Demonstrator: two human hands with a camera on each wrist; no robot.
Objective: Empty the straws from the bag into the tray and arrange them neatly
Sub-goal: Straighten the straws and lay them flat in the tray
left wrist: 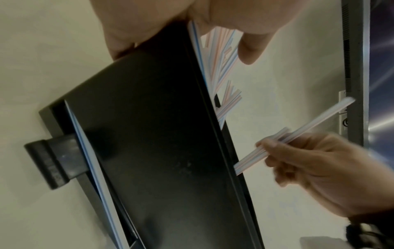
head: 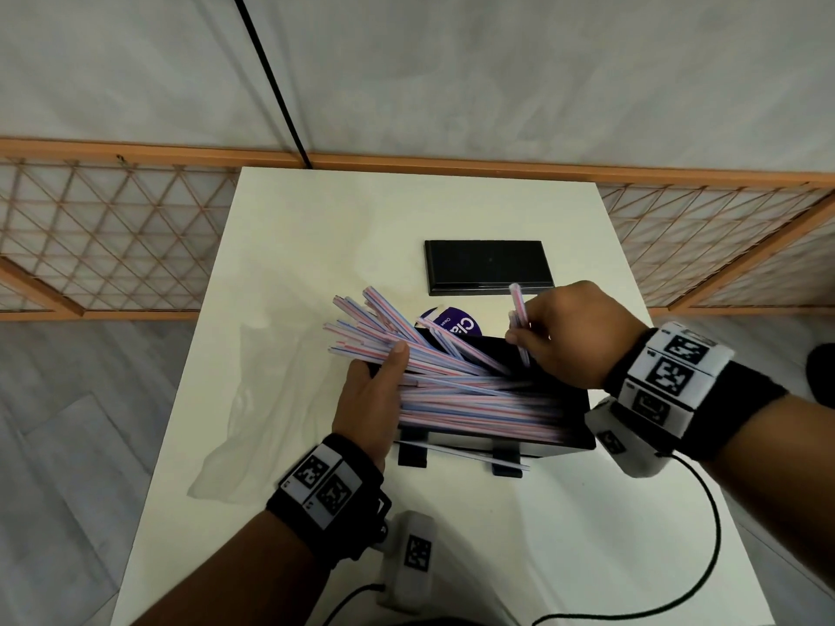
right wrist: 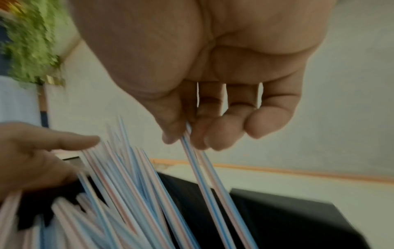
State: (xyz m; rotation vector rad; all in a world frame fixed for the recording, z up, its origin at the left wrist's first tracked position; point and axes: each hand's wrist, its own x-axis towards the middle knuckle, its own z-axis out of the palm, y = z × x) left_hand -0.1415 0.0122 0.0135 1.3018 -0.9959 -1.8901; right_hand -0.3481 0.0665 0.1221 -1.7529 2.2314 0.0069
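A black tray (head: 560,372) in the middle of the white table holds a loose heap of pink-and-blue striped straws (head: 474,399); many fan out past its left end. My left hand (head: 375,377) grips that left end, with the thumb lying over the straws. From below, in the left wrist view, its fingers (left wrist: 119,38) curl round the tray (left wrist: 160,134). My right hand (head: 519,336) hovers over the tray's back right corner and pinches a few straws (head: 518,309) between thumb and fingertips (right wrist: 183,136), their lower ends pointing into the tray. The clear bag (head: 253,399) lies crumpled on the table to the left.
A flat black lid (head: 488,266) lies behind the tray, and a purple label (head: 456,325) shows between them. One stray straw (head: 474,456) rests across the tray's two front feet. A wooden lattice screen (head: 113,246) stands behind the table. Floor drops off on both sides.
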